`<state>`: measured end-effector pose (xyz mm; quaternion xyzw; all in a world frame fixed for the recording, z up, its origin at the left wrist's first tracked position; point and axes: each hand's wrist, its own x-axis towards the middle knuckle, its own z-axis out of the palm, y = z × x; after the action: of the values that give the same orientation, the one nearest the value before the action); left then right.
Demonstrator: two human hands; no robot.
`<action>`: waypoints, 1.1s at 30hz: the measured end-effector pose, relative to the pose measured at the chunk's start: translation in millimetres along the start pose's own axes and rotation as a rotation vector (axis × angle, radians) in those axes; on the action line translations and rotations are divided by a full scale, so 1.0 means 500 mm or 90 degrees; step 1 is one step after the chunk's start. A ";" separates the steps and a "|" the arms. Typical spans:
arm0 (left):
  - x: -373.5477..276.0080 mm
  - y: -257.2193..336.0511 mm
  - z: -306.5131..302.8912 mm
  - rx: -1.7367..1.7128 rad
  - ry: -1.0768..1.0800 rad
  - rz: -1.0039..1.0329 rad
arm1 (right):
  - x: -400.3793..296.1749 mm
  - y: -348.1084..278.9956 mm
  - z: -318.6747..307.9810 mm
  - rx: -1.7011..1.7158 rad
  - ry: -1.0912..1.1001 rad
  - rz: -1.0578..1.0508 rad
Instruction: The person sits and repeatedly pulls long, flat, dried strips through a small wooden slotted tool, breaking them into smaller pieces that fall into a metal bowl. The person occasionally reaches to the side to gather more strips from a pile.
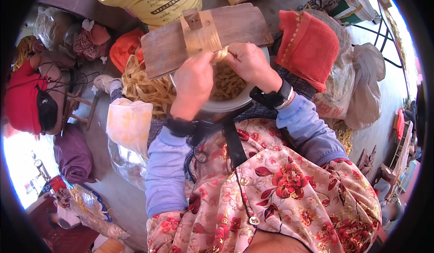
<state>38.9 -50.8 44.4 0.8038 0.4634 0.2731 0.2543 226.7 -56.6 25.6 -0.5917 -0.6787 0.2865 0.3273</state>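
Note:
Both my hands meet in front of me over a white basin [220,108] that holds many small tan pieces. Between my left hand [194,85] and my right hand [251,63] is a pale yellow strip [222,53], bent or knotted, pinched by the fingers of each. Just beyond the fingers, a dark wooden board [162,49] lies across the far side of the basin. A lighter wooden crosspiece [201,32] with a small block is fixed over the board's middle. My fingertips are partly hidden by the hands themselves.
A heap of yellowish strips [145,87] lies left of the basin. A yellow woven sack [152,2] stands beyond the board. Red cloth [308,46] covers something at the right, beside plastic bags [364,83]. A person in red [25,97] sits at the far left.

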 end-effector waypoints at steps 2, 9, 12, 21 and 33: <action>0.002 0.018 0.001 0.111 0.068 0.101 | -0.006 0.013 0.018 0.281 -0.122 0.172; -0.026 0.018 0.023 -0.115 0.098 0.109 | -0.027 -0.008 0.027 0.864 -0.270 0.303; -0.005 0.058 -0.002 -0.108 0.073 0.025 | -0.026 -0.021 0.031 0.530 -0.096 0.091; -0.047 0.036 0.037 -0.603 -0.034 -0.352 | -0.025 -0.048 0.014 0.360 0.225 -0.032; -0.055 0.029 -0.044 0.158 0.041 0.096 | 0.021 -0.050 -0.072 -0.045 -0.055 -0.295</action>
<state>21.3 -78.0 64.5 0.8522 0.4401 0.2578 0.1169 238.5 -49.6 68.3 -0.4183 -0.8195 0.2049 0.3339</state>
